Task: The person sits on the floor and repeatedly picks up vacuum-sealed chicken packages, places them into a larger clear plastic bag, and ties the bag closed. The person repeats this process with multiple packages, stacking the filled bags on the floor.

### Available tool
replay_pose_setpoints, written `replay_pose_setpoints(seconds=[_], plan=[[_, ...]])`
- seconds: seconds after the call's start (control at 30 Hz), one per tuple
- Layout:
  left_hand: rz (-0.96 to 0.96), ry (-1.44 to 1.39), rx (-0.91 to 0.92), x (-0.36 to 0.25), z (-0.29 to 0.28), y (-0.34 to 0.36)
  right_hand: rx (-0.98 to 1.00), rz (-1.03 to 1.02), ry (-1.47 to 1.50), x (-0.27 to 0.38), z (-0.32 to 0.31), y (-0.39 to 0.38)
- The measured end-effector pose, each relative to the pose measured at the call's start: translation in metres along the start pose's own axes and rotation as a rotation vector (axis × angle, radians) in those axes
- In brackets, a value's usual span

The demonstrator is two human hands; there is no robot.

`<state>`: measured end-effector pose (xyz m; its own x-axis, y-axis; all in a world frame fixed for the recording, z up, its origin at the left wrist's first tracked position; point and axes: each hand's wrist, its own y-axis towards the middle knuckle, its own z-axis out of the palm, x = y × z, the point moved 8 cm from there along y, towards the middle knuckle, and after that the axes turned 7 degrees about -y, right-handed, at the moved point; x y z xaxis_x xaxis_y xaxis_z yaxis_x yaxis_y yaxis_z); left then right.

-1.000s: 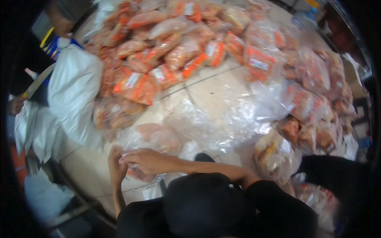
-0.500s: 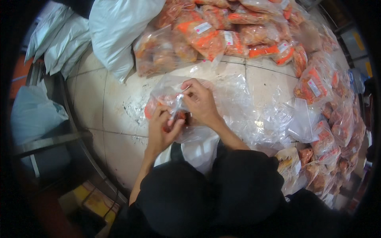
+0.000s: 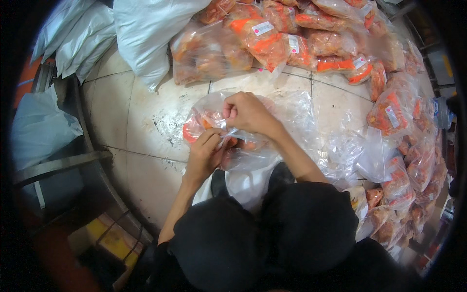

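A clear plastic bag (image 3: 248,160) with orange-red food pieces inside lies on the tiled floor in front of me. My left hand (image 3: 205,152) is closed, its fingers and thumb pinching the gathered, twisted neck of this bag. Just above and to the right, my right hand (image 3: 249,114) has its fingers curled in over the bag. What the right fingers hold, if anything, is hidden. Between the two hands the film is bunched into a whitish strand.
Filled clear bags of orange food (image 3: 262,44) are piled at the back and down the right side. Loose empty plastic bags (image 3: 335,151) spread to my right. White sacks (image 3: 146,39) stand back left, beside a metal frame (image 3: 63,168) at the left.
My right hand has turned and curled more tightly, lifting slightly away from the left. The left hand has shifted a little right, still pinching the bag's neck. The whole view has shifted slightly.
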<state>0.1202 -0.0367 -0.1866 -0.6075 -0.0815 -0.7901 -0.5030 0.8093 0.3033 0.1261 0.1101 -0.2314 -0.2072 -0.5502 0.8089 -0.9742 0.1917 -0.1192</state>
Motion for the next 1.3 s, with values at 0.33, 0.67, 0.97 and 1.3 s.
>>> replay_pose_setpoints(seconds=[0.33, 0.67, 0.97, 1.3], plan=[[-0.582, -0.601, 0.017, 0.039, 0.015, -0.010, 0.033, -0.280, 0.172, 0.029, -0.004, -0.055], [-0.731, -0.614, 0.153, 0.050, 0.014, 0.001, -0.167, -0.236, -0.034, 0.029, 0.008, -0.064], [-0.643, -0.340, 0.007, 0.046, 0.000, 0.024, -0.441, -0.378, 0.106, 0.041, -0.014, -0.084], [-0.103, 0.774, -0.361, 0.042, -0.005, 0.112, -0.436, -0.290, -0.338, 0.052, -0.010, -0.051]])
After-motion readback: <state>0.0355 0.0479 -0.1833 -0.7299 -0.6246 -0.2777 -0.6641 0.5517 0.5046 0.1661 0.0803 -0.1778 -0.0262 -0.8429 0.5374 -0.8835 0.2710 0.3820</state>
